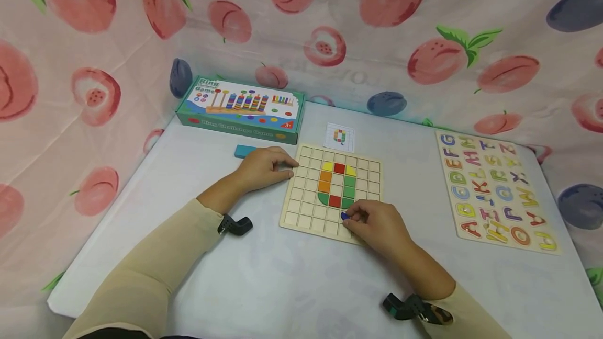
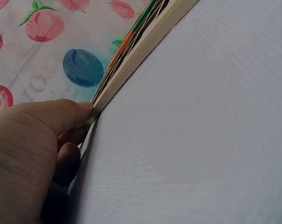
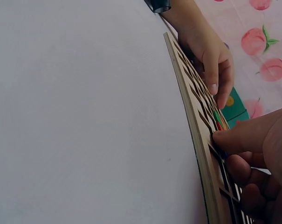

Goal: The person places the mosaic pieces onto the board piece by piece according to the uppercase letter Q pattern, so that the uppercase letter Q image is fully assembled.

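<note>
A pale wooden grid board (image 1: pixel 303 208) lies on the white table, with coloured tiles forming a ring. In the head view, yellow tiles (image 1: pixel 328 166) flank a red tile (image 1: pixel 339 168) at the top. Orange tiles (image 1: pixel 324 181) line the left side and green tiles (image 1: pixel 349 186) the right; another red tile (image 1: pixel 335 201) sits at the bottom. Between thumb and forefinger, my right hand (image 1: pixel 381 224) pinches a small blue tile (image 1: pixel 345 216) at the ring's lower right. My left hand (image 1: pixel 265 168) touches the board's left edge with thumb and fingertips, fingers loosely bent.
Behind the board lies a white pattern card (image 1: pixel 339 137) picturing a similar ring. A green Ring Challenge Game box (image 1: pixel 240 110) stands back left, with a teal block (image 1: pixel 244 151) before it. An alphabet puzzle board (image 1: pixel 499 192) lies at the right.
</note>
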`<state>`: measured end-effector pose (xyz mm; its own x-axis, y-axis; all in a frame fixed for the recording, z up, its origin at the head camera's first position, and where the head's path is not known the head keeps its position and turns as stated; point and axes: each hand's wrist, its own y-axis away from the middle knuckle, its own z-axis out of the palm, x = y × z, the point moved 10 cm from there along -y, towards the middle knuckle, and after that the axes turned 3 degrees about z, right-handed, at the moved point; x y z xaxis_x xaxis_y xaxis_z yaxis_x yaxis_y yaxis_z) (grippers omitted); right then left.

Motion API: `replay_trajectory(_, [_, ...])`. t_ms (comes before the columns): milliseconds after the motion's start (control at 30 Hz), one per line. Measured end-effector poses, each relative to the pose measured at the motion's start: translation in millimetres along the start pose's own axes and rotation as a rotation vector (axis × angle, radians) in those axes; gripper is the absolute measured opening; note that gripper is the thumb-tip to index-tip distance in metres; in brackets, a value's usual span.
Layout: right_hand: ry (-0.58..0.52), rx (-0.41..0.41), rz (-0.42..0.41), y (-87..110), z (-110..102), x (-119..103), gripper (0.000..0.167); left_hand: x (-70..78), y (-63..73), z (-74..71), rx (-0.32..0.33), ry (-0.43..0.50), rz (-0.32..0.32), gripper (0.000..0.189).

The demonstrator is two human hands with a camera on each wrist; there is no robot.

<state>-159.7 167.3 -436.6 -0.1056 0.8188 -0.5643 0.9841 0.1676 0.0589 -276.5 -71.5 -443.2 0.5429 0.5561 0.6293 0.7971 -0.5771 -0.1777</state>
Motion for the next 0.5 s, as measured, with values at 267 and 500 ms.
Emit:
replay_trajectory(267, [0.026,-0.014,0.030,-3.1,0.3,-2.3,0.012,-0.4,0.1,-1.0,0.005,-0.001,-0.010,0.024])
replay_trajectory(500, [0.020,-0.032,0.072,-4.5,1.2,-0.4,0.014,-0.4,0.2,0.2,0.000,-0.006,-0.010,0.023])
